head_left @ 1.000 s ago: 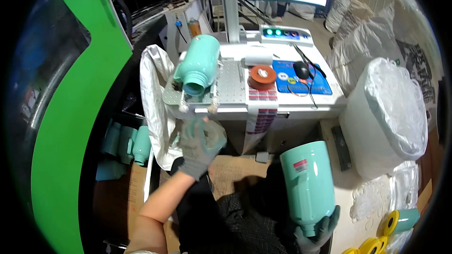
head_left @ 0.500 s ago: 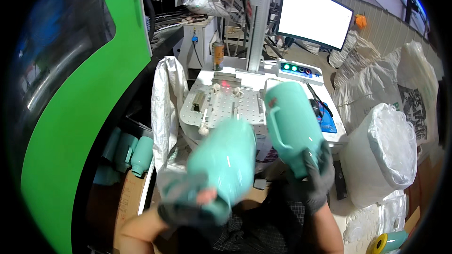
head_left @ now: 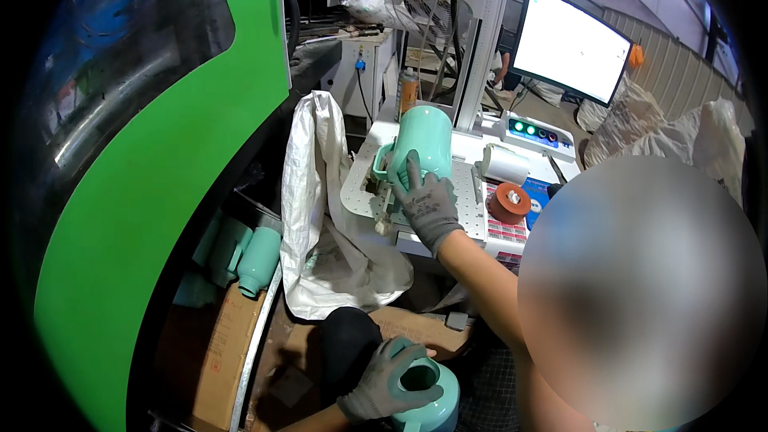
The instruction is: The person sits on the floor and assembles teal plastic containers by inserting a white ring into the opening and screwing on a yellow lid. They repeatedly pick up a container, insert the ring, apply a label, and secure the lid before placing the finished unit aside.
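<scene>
We saw a factory workshop: a large green machine housing (head_left: 200, 128) curved near a white workbench (head_left: 472, 142) with a perforated metal plate (head_left: 468, 196), metal column (head_left: 484, 48) and lit control box (head_left: 538, 134); matching turquoise jugs (head_left: 261, 256) (at least three) lay together, and sacks (head_left: 632, 124) stood near a corrugated wall (head_left: 676, 56).

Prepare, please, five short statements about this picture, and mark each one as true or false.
1. The right hand touches the turquoise bottle lying over the perforated plate. True.
2. One hand is free. False: the left hand holds the lower bottle near its open mouth.
3. The orange-red roll is to the right of the plate. True.
4. Everything on display is black. False: the monitor screen is mostly white.
5. Both hands are bare. False: both wear grey gloves.
</scene>
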A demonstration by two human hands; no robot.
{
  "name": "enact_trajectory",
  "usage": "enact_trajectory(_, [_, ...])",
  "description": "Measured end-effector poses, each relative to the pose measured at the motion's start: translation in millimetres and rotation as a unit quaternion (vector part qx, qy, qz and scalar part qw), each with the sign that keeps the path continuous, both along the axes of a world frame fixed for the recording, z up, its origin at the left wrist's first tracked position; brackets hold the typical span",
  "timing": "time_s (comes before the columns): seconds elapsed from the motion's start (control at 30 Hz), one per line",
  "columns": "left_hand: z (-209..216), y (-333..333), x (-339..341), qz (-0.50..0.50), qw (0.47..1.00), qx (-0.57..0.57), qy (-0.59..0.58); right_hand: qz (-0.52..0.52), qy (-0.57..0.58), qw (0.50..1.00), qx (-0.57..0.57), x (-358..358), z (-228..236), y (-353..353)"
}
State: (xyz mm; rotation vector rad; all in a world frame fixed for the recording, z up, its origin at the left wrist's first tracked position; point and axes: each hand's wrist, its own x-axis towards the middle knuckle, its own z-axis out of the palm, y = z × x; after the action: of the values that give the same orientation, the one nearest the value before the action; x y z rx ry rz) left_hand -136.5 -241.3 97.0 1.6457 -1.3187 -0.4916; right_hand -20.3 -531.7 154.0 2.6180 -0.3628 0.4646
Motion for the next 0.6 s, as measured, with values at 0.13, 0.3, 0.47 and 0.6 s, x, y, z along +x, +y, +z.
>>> enact_trajectory(0.13, [-1.7, -12.3, 1.7, -0.034, 0.997, -0.032, 0.063, -0.022, -0.045, 0.999, -0.012, 8.4, -7.5, -4.0])
enact_trajectory(0.3, [1.7, -26.6, 4.8, -0.137, 0.99, -0.032, 0.017, 0.017, -0.249, 0.965, 0.081, -28.8, -8.9, 8.7])
enact_trajectory(0.47, [2.6, -24.7, 5.1, -0.093, 0.971, 0.067, 0.208, 0.107, -0.319, 0.917, 0.212, -201.2, -60.7, 52.8])
enact_trajectory(0.6, [11.3, -28.5, 28.8, -0.196, 0.975, 0.053, -0.091, -0.091, -0.311, 0.893, 0.313, -396.2, -104.6, 109.3])
